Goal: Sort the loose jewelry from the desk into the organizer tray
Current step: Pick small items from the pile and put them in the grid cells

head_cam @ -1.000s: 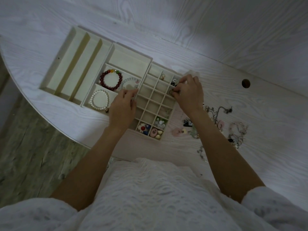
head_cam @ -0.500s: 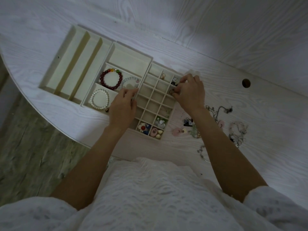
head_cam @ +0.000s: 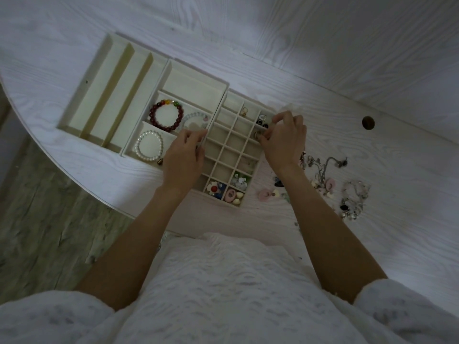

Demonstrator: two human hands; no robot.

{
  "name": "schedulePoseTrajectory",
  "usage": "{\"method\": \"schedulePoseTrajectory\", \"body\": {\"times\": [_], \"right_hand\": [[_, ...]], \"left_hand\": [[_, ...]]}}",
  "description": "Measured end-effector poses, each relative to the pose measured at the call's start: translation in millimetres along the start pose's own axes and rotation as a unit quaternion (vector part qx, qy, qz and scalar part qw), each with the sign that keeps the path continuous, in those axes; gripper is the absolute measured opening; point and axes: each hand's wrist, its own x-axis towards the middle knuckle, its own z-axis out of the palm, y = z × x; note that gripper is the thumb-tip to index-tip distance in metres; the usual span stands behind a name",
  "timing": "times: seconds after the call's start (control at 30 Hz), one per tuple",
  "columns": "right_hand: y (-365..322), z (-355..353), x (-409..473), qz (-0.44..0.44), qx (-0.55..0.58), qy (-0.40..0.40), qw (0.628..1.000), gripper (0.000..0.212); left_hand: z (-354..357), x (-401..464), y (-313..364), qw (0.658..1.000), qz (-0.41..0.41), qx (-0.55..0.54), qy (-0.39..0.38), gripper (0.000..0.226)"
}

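- The organizer tray [head_cam: 173,70] sat on the white desk [head_cam: 372,170], and a fair part of the sorting was already behind the person.
- Done so far: a dark red bead bracelet [head_cam: 166,115] and a pale bead bracelet [head_cam: 196,120] shared one wide compartment, while a pearl bracelet [head_cam: 149,145] lay in the one nearer the person.
- In the small-cell grid, the two nearest rows held a flower piece [head_cam: 213,188], pink and cream pieces [head_cam: 232,196] and pale studs [head_cam: 239,180]. Far row: one small ring [head_cam: 245,110] and a dark pair [head_cam: 262,120].
- Right hand [head_cam: 283,137], fingers curled, was pinching a small ring-like piece [head_cam: 257,135] right over a cell at the grid's right edge. A drop-in, by my reading, not yet let go.
- Left hand [head_cam: 185,155] was at the divider between the wide compartments and the grid, fingertips curled against the wall. Whether it pinched something thin there or only steadied the tray, I could not tell.
- Still to go: a loose pile [head_cam: 330,175] of chains and charms on the desk just right of the tray, plus a beaded tangle [head_cam: 354,199] farther right and a pink piece [head_cam: 264,194] near the tray's corner.
- Most middle cells and the three long slots on the left showed nothing inside. Call it past the start, well short of finished.
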Motion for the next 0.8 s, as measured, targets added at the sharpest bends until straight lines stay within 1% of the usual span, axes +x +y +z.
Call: {"method": "schedulePoseTrajectory", "body": {"times": [0.1, 0.23, 0.3, 0.43, 0.53, 0.57, 0.63, 0.73, 0.8], "right_hand": [[2, 1, 2, 0.008, 0.009, 0.003, 1.000, 0.017], [3, -3, 0, -0.006, 0.009, -0.007, 1.000, 0.023], [3, -6, -3, -0.008, 0.023, -0.003, 1.000, 0.022], [17, -16, -16, -0.005, 0.104, 0.059, 0.993, 0.015], [43, -21, -33, 0.021, 0.155, 0.091, 0.983, 0.012], [54, -20, -39, 0.034, 0.159, 0.086, 0.983, 0.011], [75, -12, -51, 0.047, 0.149, 0.050, 0.986, 0.014], [90, 3, -64, 0.032, 0.139, -0.003, 0.990, 0.020], [90, 8, -69, 0.027, 0.141, -0.007, 0.990, 0.021]], "left_hand": [[0, 0, 0, 1.000, 0.001, 0.001, -0.001, 0.034], [-1, 0, 1, 1.000, -0.004, -0.004, -0.003, 0.035], [-1, 0, 0, 1.000, -0.002, -0.003, -0.003, 0.035], [0, 0, -1, 1.000, -0.004, -0.007, -0.009, 0.035], [-1, 0, -1, 1.000, -0.005, -0.007, -0.011, 0.036], [-1, 0, 0, 1.000, -0.002, -0.008, -0.012, 0.036], [-1, 0, -1, 1.000, -0.001, -0.009, -0.011, 0.036], [-1, 1, -1, 1.000, 0.004, -0.007, -0.007, 0.035], [0, 1, -2, 1.000, 0.009, -0.004, -0.005, 0.035]]}}
